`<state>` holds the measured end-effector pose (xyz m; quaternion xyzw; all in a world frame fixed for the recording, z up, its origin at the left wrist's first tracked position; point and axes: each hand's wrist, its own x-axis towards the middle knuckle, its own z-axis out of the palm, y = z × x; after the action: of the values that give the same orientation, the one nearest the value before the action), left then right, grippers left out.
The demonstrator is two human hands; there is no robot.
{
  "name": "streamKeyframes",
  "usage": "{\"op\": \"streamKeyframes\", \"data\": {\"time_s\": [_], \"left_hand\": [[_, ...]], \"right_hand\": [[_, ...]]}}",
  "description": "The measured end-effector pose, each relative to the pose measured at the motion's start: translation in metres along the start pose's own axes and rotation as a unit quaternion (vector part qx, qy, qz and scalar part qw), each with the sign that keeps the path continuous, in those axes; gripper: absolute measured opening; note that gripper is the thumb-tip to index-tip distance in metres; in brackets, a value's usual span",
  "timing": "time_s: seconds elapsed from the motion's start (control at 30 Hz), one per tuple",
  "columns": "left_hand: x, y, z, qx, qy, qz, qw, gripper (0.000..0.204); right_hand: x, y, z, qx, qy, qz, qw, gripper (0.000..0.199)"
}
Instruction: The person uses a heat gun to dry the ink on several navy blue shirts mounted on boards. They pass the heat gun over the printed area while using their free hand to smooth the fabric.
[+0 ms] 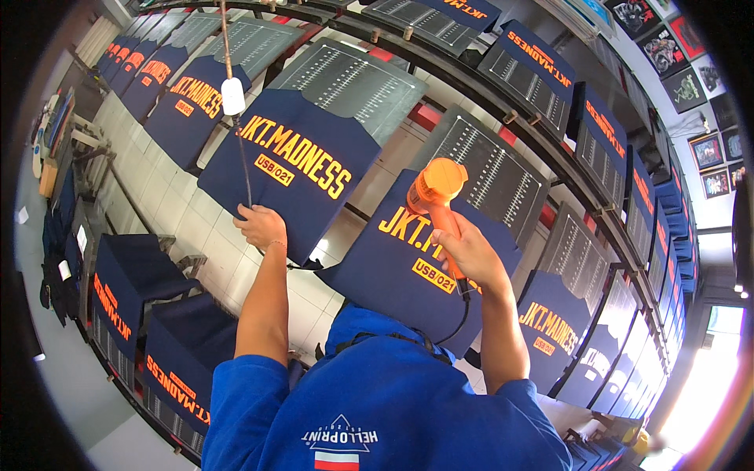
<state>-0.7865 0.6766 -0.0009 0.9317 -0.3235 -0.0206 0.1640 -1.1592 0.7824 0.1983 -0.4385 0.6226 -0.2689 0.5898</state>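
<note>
My right hand [476, 255] grips an orange hair dryer [441, 187] by its handle, its barrel above a navy printed fabric panel [369, 271] with yellow-orange lettering. From the handle's lower end a dark cord [463, 310] curves down toward my body. On the left, my left hand [264, 228] is closed around a thin dark cable [246, 165], which hangs from a white connector [232, 96] on a cord from above. Below that hand is the lower edge of another navy printed panel [228, 177], lying on a grey board [353, 86] with white ruler marks.
Long rows of sloped boards with printed navy panels continue to both sides, such as one panel at the right [542, 302]. A dark rail [542, 141] runs behind them. More navy panels [118, 275] drape over boards at the lower left. Framed pictures [707, 151] hang at the far right.
</note>
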Motion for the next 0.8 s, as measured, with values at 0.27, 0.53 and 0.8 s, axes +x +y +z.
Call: {"op": "streamKeyframes", "data": {"time_s": [0.27, 0.53, 0.8], "left_hand": [[0.000, -0.002, 0.005, -0.005, 0.013, 0.009, 1.000, 0.048], [0.000, -0.002, 0.003, -0.003, 0.011, 0.013, 1.000, 0.048], [-0.001, 0.000, 0.003, 0.001, 0.010, 0.009, 1.000, 0.047]], "right_hand": [[-0.019, 0.000, 0.011, -0.043, -0.056, 0.033, 0.997, 0.047], [-0.023, 0.012, 0.011, -0.036, -0.036, 0.020, 0.998, 0.050], [-0.038, -0.007, 0.005, -0.040, -0.066, 0.049, 0.996, 0.044]]}}
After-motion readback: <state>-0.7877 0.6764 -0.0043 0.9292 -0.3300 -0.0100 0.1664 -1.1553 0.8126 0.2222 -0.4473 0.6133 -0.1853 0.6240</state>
